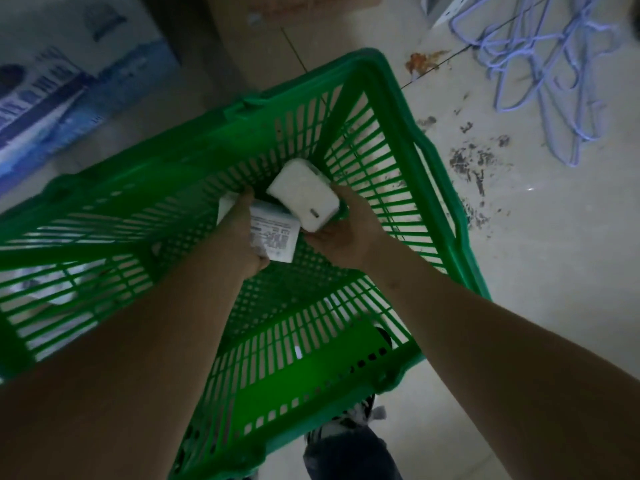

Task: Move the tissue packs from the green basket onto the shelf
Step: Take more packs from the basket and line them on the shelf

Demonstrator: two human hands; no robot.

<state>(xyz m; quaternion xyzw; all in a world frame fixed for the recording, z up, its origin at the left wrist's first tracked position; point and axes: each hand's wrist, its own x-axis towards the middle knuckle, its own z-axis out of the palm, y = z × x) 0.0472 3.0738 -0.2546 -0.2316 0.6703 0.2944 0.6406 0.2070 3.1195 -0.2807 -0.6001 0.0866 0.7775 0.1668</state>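
Inside the green basket [398, 109] on a pale, stained floor [536, 254], I had both bare hands down at the bottom, working among the tissue packs. My left hand [244, 233] was closed around a pack with a printed label [273, 237], its text side turned up toward the camera; the edge of another white pack showed just behind my wrist. My right hand [349, 233] grasped a plain white pack [304, 195] from beneath, tilted, its upper end leaning toward the far mesh wall. The two packs touched where their corners overlapped between my hands. Neither had cleared the rim. A heap of pale purple hangers [540, 64] lay on the floor well off to the right, and a blue-and-white printed carton [62, 95] stood beside the basket on the left. I could see no shelf from this angle.
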